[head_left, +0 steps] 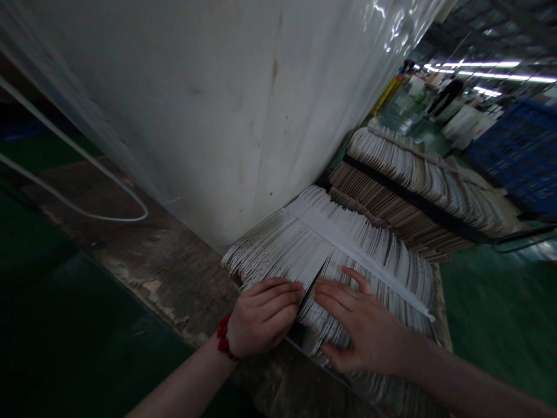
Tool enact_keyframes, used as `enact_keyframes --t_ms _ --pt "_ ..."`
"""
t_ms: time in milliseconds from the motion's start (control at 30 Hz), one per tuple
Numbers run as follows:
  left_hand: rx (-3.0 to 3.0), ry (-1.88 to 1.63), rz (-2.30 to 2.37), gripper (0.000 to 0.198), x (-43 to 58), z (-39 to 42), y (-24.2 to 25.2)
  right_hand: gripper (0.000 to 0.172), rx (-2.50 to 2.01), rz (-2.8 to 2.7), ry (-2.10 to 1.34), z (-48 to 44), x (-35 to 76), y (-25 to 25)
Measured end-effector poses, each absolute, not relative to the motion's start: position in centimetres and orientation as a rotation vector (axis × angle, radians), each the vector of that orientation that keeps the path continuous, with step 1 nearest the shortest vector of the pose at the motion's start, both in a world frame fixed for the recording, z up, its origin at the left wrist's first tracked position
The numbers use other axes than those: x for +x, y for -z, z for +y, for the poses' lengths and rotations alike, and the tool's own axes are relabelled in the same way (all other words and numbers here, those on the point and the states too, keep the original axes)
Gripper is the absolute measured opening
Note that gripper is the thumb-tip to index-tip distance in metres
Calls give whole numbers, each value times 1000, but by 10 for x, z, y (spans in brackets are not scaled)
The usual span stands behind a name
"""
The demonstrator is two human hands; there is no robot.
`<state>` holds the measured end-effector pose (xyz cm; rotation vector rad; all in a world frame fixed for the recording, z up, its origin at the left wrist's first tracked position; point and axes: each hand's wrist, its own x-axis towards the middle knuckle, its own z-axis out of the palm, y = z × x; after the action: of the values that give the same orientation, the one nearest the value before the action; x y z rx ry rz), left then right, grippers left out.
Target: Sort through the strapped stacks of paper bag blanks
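Observation:
A long row of thin white cardboard sheets (287, 249), standing on edge and packed tight, has a pale flat strap (361, 249) across its top. A dark narrow gap splits the row near its front edge. Left of this gap, my left hand (265, 316) is closed over the sheets' near edge, fingers together and thumb hidden. Just right of the gap, my right hand (361, 319) rests on the sheets, with fingers stretched out and thumb apart, lower at the front side. A red beaded bracelet (224, 338) circles my left wrist.
A tall white plastic-wrapped load (217, 104) rises behind the sheets. Beneath is a worn wooden board (143, 273). A second strapped cardboard bundle (413, 180) lies behind right, near a blue crate (517, 151). A white cord (130, 215) hangs at left. A person (446, 96) bends far back.

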<state>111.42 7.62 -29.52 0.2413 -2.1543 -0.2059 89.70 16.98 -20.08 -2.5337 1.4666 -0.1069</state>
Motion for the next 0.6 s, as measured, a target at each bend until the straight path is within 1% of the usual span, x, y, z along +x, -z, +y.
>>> enact_keyframes --t_ms 100,167,267,333,600 --pt "228 180 -2169 14 1116 76 292 57 -2508 1490 149 166 897 204" --pt "224 173 -2174 15 1117 77 289 59 -2513 1501 190 166 896 209" --pt "240 180 -2179 15 1121 79 288 67 -2525 1507 219 170 893 216" --pt "251 180 -2181 15 1122 79 289 70 -2524 1511 223 172 891 218" --pt "252 211 -2147 13 1120 78 297 64 -2513 1500 208 173 890 218"
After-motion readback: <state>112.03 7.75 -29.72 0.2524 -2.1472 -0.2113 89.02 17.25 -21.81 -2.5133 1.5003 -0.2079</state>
